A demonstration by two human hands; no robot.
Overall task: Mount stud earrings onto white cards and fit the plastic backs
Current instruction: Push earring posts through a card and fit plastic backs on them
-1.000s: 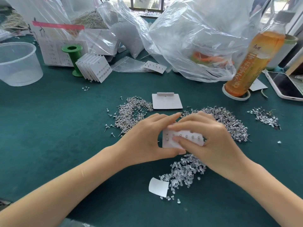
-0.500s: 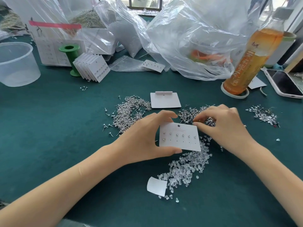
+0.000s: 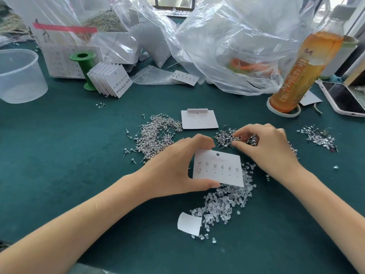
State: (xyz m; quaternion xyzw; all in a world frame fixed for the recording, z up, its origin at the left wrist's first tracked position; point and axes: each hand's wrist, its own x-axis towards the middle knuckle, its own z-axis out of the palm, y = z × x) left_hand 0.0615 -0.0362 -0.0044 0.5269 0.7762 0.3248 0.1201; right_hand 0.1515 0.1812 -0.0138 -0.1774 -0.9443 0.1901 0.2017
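Note:
My left hand (image 3: 173, 167) pinches a white earring card (image 3: 219, 171) by its left edge, thumb below and fingers above. The card carries several studs in its top row and one in the lower row. My right hand (image 3: 262, 145) rests on a pile of stud earrings (image 3: 225, 138) just beyond the card, fingertips pinched together in the studs; whether a stud is between them I cannot tell. A second stud pile (image 3: 156, 135) lies to the left. Clear plastic backs (image 3: 227, 202) are heaped under and below the card.
A blank card (image 3: 199, 120) lies beyond the piles, a small curled paper (image 3: 188, 223) near me. Finished cards (image 3: 110, 81) lean on a green spool (image 3: 84, 64). A clear tub (image 3: 18, 76) is far left; plastic bags (image 3: 233, 42), a tea bottle (image 3: 302, 72) and a phone (image 3: 343, 99) are behind and right.
My right hand left the card's face and moved up and right onto the stud pile. The card, earlier covered by both hands, now shows fully in my left hand.

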